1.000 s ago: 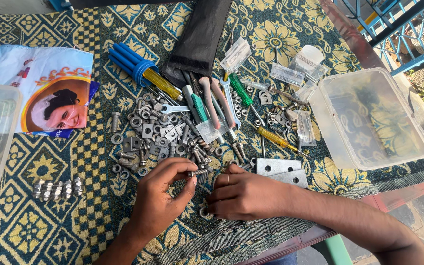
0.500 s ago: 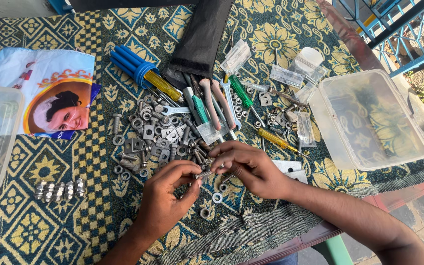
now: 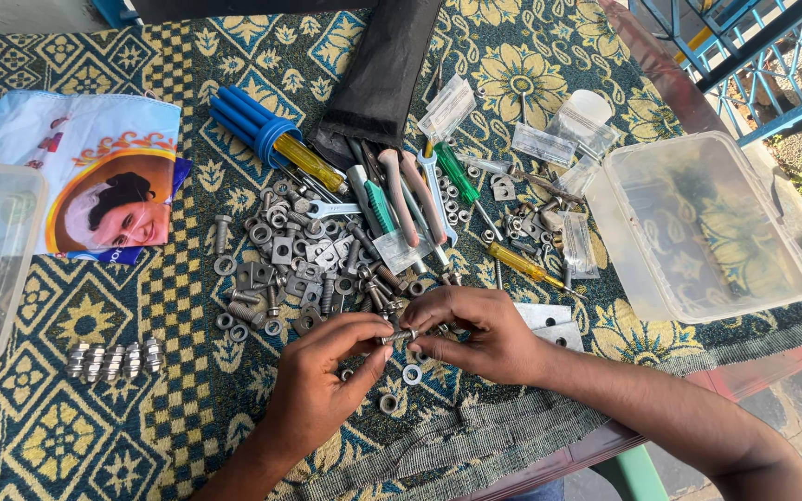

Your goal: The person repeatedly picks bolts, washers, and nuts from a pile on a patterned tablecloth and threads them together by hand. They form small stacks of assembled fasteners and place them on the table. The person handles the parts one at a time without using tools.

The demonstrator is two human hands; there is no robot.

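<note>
Head view: the left hand (image 3: 322, 380) and right hand (image 3: 475, 336) meet near the table's front edge, both pinching one small bolt (image 3: 399, 336) by the fingertips, held just above the patterned cloth (image 3: 187, 436). Risk: a slipped pinch would likely drop the bolt among the loose washers (image 3: 411, 374) beneath or into the hardware pile (image 3: 308, 269) behind, where it is hard to recover.

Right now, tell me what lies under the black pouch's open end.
Tool handles stick out from under the black pouch: a yellow screwdriver, pink-handled pliers, a green screwdriver. Anything deeper inside is covered.
</note>
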